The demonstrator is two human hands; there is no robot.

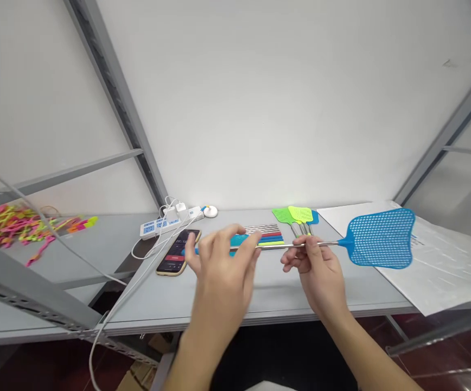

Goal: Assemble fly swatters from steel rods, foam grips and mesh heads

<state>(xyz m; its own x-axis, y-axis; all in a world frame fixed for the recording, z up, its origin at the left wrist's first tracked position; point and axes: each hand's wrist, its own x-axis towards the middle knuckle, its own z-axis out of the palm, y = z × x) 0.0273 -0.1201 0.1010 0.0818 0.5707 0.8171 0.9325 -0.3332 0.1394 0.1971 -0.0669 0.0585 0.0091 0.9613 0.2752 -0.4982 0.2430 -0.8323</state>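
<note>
A blue fly swatter [382,238] with a thin metal rod lies level across both my hands, above the shelf top. My right hand [320,271] pinches the rod between thumb and fingers, not far from the blue mesh head. Around the handle end, my left hand [225,266] has its fingers closed, and they hide much of the grip. Behind the hands are several rods with coloured handles [272,237], partly covered by my left hand. Green and yellow-green swatter heads [299,214] lie beyond my right hand, with a blue one beside them.
A phone [174,260] lies left of my left hand, near a white power strip [154,228] with plugs and loose white cables. A round white object [210,211] sits behind. White sheeting [443,271] covers the right side. Pink and yellow pieces [16,228] are heaped at far left.
</note>
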